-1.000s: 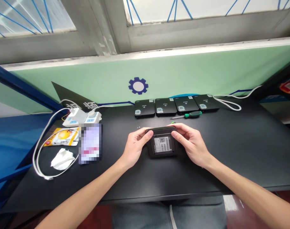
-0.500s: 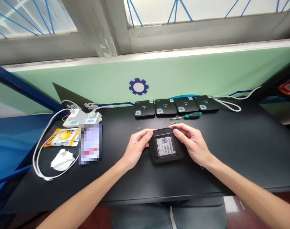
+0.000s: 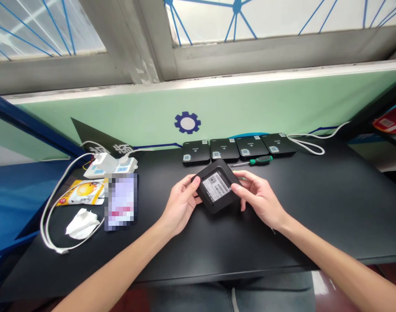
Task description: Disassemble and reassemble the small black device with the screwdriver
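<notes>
Black plastic box point(image 3: 215, 186), tilted label-up above the desk point(image 3: 315, 216), gripped at its 9 and 3 o'clock edges by left hand point(image 3: 181, 203) and right hand point(image 3: 261, 199); judged light, stiff, slightly slick, edges best for holding.

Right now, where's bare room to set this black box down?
Bare desk lies right of your right hand and between your forearms. Crowded: the left end, by the power strip and snack packet, and the back box row.

A green-handled screwdriver point(image 3: 261, 160) is laid just below four black boxes point(image 3: 224, 149), while a white power strip point(image 3: 100, 172) is placed at left, above a yellow snack packet point(image 3: 80, 193).
</notes>
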`<state>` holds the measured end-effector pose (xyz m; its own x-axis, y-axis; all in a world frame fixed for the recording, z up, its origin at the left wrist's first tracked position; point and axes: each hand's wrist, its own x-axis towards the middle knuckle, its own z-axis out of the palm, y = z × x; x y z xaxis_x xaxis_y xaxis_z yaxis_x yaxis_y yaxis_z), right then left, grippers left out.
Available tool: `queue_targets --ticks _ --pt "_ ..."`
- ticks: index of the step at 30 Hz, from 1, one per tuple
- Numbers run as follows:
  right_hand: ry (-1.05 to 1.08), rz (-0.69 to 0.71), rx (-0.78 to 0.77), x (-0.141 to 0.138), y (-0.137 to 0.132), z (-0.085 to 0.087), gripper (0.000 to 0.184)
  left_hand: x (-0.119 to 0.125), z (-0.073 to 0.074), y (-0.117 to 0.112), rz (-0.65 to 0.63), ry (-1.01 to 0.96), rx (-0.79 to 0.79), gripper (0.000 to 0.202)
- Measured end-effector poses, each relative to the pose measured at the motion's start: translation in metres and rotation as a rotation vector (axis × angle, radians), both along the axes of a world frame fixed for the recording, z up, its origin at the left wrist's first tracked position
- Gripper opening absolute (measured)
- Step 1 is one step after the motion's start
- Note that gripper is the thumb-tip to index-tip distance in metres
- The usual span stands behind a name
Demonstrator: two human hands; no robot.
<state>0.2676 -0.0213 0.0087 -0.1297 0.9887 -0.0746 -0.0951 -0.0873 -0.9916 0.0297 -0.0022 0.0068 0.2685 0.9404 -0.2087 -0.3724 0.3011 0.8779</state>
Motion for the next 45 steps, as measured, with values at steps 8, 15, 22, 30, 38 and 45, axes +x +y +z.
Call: queue_targets --ticks 8,15,22,30,38,45 --pt "-0.025 -0.098 0.009 0.003 0.006 0.003 0.058 -0.001 0.002 -0.001 -0.043 -0.073 -0.067 0.036" --pt "-0.015 -0.049 -0.048 0.004 0.004 0.004 0.062 0.0 0.007 -0.008 -0.186 -0.022 -0.04 0.041" --pt "0.024 0.078 -0.118 0.0 0.002 0.008 0.065 0.0 0.004 -0.01 -0.266 0.067 -0.035 0.044" --pt "0.044 0.167 -0.04 -0.001 -0.003 0.001 0.054 0.001 0.0 -0.012 -0.256 0.092 -0.043 0.043" --pt "-0.012 0.141 0.092 0.006 0.005 0.008 0.053 -0.001 0.002 -0.007 -0.063 -0.029 -0.069 0.045" --pt "-0.054 0.116 0.035 0.003 0.004 0.002 0.054 0.002 0.006 -0.009 -0.182 0.008 -0.078 0.049"
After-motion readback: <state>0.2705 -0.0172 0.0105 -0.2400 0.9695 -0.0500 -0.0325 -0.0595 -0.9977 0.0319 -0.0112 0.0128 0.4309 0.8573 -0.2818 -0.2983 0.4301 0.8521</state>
